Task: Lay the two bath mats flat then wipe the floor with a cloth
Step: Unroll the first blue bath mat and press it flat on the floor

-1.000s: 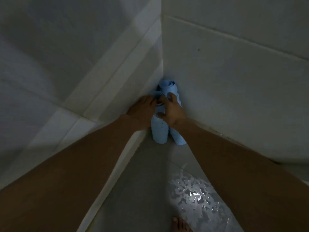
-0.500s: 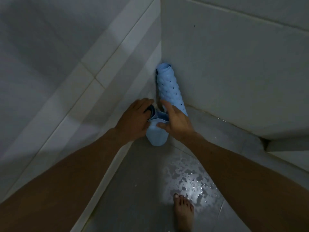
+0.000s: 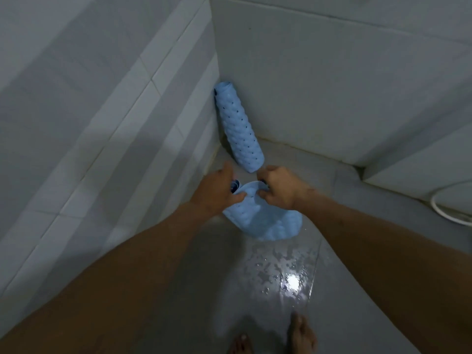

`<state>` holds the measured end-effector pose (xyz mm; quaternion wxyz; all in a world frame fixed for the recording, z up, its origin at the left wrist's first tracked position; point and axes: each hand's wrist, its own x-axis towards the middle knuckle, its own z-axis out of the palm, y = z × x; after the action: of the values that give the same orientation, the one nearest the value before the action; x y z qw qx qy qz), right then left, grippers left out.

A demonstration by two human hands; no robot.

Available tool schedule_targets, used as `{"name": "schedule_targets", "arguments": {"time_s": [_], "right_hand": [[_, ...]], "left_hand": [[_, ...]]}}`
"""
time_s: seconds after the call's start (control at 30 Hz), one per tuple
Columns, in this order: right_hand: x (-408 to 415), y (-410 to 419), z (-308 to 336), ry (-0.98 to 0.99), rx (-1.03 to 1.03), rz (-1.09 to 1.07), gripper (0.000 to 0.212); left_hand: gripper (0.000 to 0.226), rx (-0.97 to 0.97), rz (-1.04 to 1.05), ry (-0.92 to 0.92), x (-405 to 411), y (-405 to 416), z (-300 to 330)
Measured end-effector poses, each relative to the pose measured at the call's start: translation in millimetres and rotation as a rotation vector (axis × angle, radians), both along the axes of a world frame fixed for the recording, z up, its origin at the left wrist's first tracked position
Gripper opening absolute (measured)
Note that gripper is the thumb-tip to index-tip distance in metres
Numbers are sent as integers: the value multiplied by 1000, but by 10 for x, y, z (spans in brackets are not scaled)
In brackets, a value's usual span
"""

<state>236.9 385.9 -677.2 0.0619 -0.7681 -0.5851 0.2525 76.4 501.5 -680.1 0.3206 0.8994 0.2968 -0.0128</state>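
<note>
One rolled light-blue bath mat (image 3: 240, 129), bumpy and dotted with holes, stands leaning in the corner where the two tiled walls meet. A second light-blue mat (image 3: 265, 221) hangs above the floor, partly unrolled and bulging downward. My left hand (image 3: 217, 192) grips its top edge on the left and my right hand (image 3: 279, 187) grips the top edge on the right. No cloth is in view.
The grey floor (image 3: 217, 290) has a wet, shiny patch (image 3: 286, 272) just below the held mat. My bare feet (image 3: 301, 333) show at the bottom edge. A white hose (image 3: 444, 208) lies at the right, below a raised ledge (image 3: 413, 172).
Both hands have lifted one mat out of the corner and drawn it toward me, and its roll has begun opening. The other mat stays leaning in the corner.
</note>
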Motion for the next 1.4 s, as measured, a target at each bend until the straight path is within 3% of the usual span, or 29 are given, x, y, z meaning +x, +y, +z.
{"name": "schedule_targets", "arguments": {"time_s": [0.13, 0.23, 0.33, 0.6, 0.83, 1.0, 1.13, 1.23, 1.4], "right_hand": [[33, -500, 40, 21, -27, -65, 22], [167, -919, 91, 3, -71, -119, 13], [343, -1377, 224, -38, -88, -141, 8], [729, -2466, 358, -40, 5, -295, 11], [928, -3217, 51, -2, 23, -369, 14], [1091, -3464, -377, -63, 25, -389, 18], [1302, -3527, -678, -257, -3, -368, 19], [1512, -3605, -848, -413, -67, -354, 45], [1700, -3570, -1161, -688, -51, -418, 59]], "left_hand": [[55, -74, -91, -26, 119, -421, -96], [64, 16, -259, 94, 182, -711, -243], [78, 53, -221, 182, 259, -958, -385], [40, 180, -306, 291, 677, -2013, 37], [39, 396, -313, 411, 962, -2621, 6], [48, 492, -411, 467, 1136, -2763, -377], [70, 510, -466, 369, 1230, -2684, -688], [89, 520, -554, 290, 1264, -2523, -835], [74, 736, -658, -81, 1252, -2150, -1187]]}}
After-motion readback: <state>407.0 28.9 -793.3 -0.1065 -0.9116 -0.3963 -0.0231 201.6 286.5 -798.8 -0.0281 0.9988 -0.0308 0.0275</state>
